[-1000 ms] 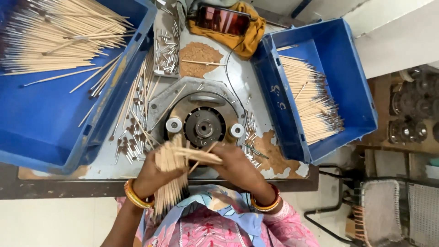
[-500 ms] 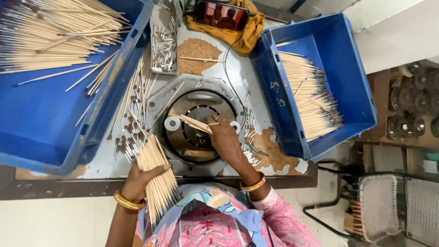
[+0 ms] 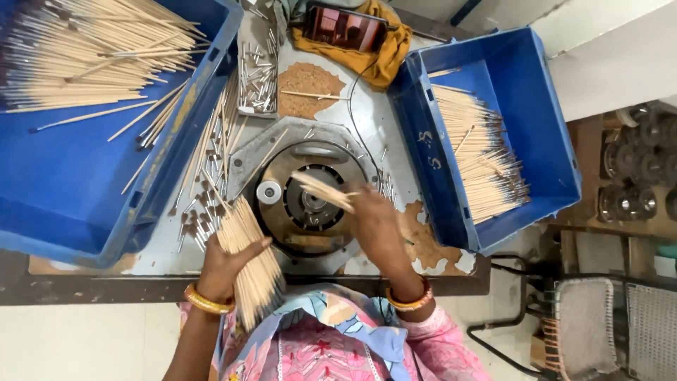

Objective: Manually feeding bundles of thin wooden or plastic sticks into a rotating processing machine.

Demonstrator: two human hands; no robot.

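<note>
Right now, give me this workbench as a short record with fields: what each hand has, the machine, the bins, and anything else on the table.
left hand: grips a thick bundle of wooden sticks, fanned toward the body
right hand: holds a few sticks over the round machine
left bin: blue, with long sticks, tips dark
right bin: blue, with a pile of plain sticks
tabletop: loose brush-tipped sticks, small metal tubes in a tray
rear: phone on a yellow cloth

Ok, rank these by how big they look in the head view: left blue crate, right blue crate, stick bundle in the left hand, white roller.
1. Left blue crate, cut off by the frame
2. Right blue crate
3. Stick bundle in the left hand
4. White roller
</note>
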